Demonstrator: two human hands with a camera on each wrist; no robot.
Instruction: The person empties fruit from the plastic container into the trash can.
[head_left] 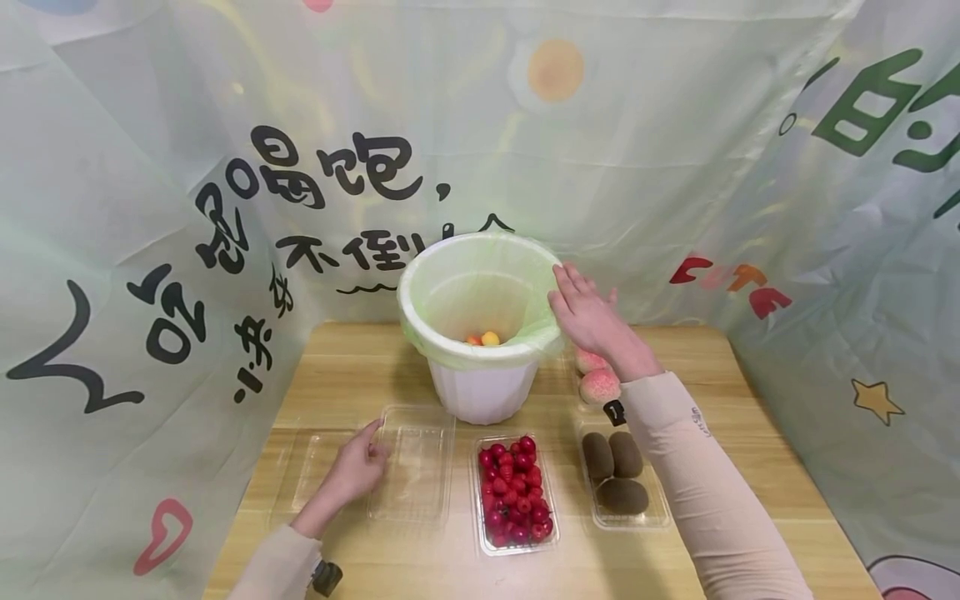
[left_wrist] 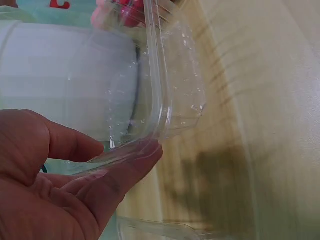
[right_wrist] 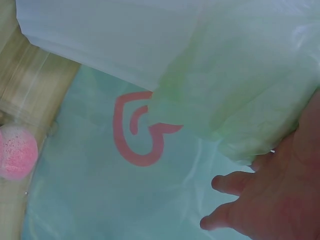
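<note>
My left hand [head_left: 356,463] pinches the edge of a clear plastic container [left_wrist: 162,85] between thumb and fingers; nothing lies inside it. Right of it stands a white bin [head_left: 480,387] lined with a thin pale green bag [head_left: 442,346]. Orange and yellow round fruits [head_left: 490,338] lie at the bottom of the bin. My right hand [head_left: 588,315] is at the bin's right rim, its fingers extended against the bag. In the right wrist view the liner [right_wrist: 240,115] hangs loosely over the bin's side beside the fingers [right_wrist: 232,182].
A clear box of red cherry-like fruits [head_left: 516,492] sits front centre. Right of it is a box with three brown kiwis [head_left: 624,497]. Pink peaches [head_left: 600,386] lie behind, under my right forearm. Another clear container [head_left: 311,467] is at the left. Printed cloth [head_left: 480,108] surrounds the wooden table [head_left: 352,367].
</note>
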